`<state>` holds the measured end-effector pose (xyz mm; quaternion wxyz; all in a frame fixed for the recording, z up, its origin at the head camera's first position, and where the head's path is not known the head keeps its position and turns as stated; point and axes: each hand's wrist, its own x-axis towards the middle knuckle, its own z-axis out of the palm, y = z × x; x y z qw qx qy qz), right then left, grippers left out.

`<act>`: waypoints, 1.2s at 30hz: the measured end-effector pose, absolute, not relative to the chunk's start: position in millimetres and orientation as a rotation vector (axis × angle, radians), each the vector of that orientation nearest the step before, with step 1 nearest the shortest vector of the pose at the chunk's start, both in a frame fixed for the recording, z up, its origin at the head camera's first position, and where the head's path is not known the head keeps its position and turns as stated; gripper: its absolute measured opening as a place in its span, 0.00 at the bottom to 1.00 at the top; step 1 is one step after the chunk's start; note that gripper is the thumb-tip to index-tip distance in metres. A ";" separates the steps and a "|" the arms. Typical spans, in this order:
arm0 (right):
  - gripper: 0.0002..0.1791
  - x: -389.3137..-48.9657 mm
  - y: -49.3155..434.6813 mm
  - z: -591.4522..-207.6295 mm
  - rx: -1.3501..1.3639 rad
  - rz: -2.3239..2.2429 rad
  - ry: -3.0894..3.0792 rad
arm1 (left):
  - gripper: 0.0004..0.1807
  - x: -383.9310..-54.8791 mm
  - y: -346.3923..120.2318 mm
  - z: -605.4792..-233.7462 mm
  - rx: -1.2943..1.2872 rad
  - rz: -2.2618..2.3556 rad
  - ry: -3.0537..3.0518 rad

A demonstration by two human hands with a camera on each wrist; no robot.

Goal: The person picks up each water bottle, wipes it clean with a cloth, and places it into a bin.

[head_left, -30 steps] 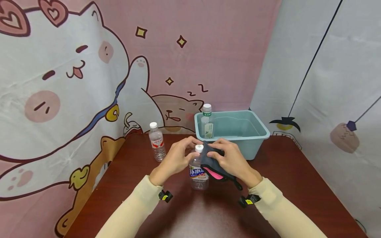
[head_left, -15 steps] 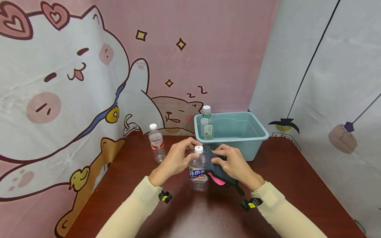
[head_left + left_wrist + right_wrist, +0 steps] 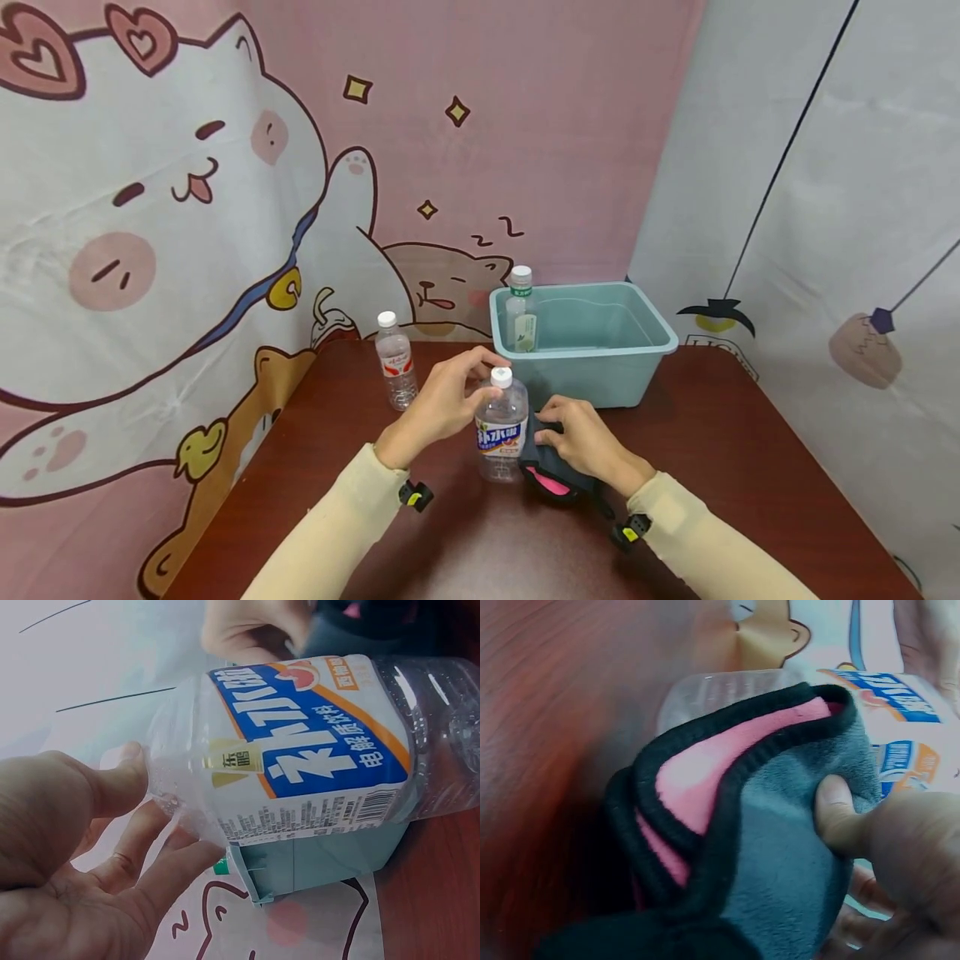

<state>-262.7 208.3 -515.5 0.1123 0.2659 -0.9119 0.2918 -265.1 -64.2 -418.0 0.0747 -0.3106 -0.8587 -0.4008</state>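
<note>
A clear plastic bottle (image 3: 501, 433) with a white cap and a blue and orange label stands upright on the table. My left hand (image 3: 442, 396) grips it at the neck, thumb and fingers around it just below the cap; the left wrist view shows the bottle (image 3: 315, 742) close up. To its right, my right hand (image 3: 588, 437) pinches a folded cloth (image 3: 558, 471), dark grey outside and pink inside with black edging. This cloth (image 3: 795, 825) lies against the lower right side of the bottle in the right wrist view.
A light blue plastic bin (image 3: 600, 375) stands behind my hands, with a green-labelled bottle (image 3: 521, 312) upright at its left end. Another bottle with a red and white label (image 3: 396, 367) stands at the left on the dark red-brown table (image 3: 330, 467). Printed curtains hang behind.
My right hand has slid the cloth down the bottle's right side, from near the cap to beside the label and base. My left hand keeps its hold at the neck.
</note>
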 end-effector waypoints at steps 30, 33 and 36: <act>0.11 -265.0 211.2 -548.1 0.729 1.041 -2.658 | 0.21 -263.3 -66.1 -417.6 -0.923 -1.248 -2.581; 0.11 -264.5 211.2 -547.0 0.690 1.105 -2.602 | 0.21 -263.7 -66.4 -416.9 -0.932 -1.229 -2.575; 0.10 -264.5 210.8 -545.0 0.678 1.145 -2.545 | 0.22 -264.2 -66.8 -416.5 -0.941 -1.211 -2.574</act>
